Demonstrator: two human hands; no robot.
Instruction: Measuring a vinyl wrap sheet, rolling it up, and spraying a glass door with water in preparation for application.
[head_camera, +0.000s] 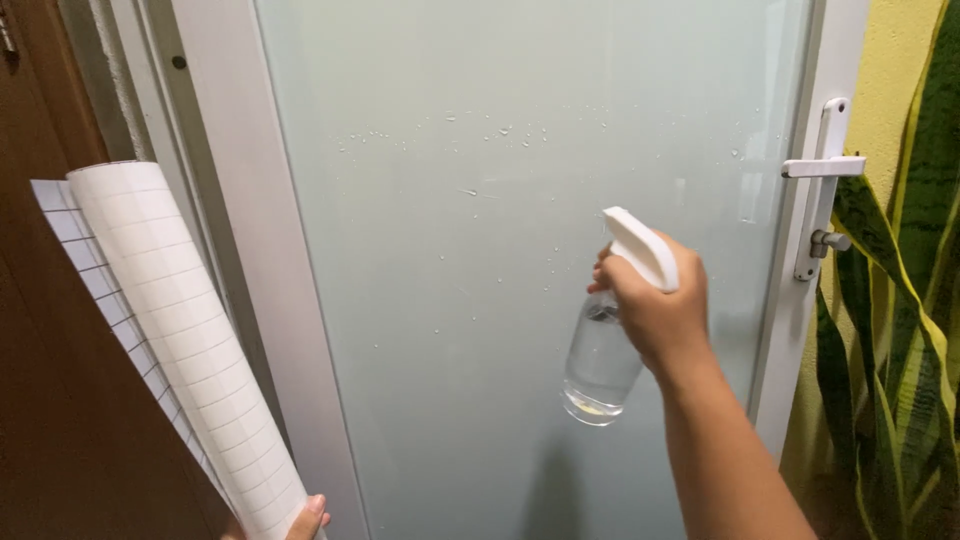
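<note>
My right hand (655, 305) grips a clear spray bottle (600, 360) with a white trigger head (642, 248), its nozzle facing a frosted glass door panel (480, 250). Small water droplets (500, 130) dot the upper part of the glass. My left hand (305, 520), only fingertips showing at the bottom edge, holds a roll of white film with a grid-lined backing (185, 330), tilted up and to the left beside the door.
The door has a white frame (250, 250) and a white lever handle (825, 165) at the right. A green and yellow striped plant (900, 330) stands against a yellow wall at far right. A brown wooden surface (50, 400) lies at left.
</note>
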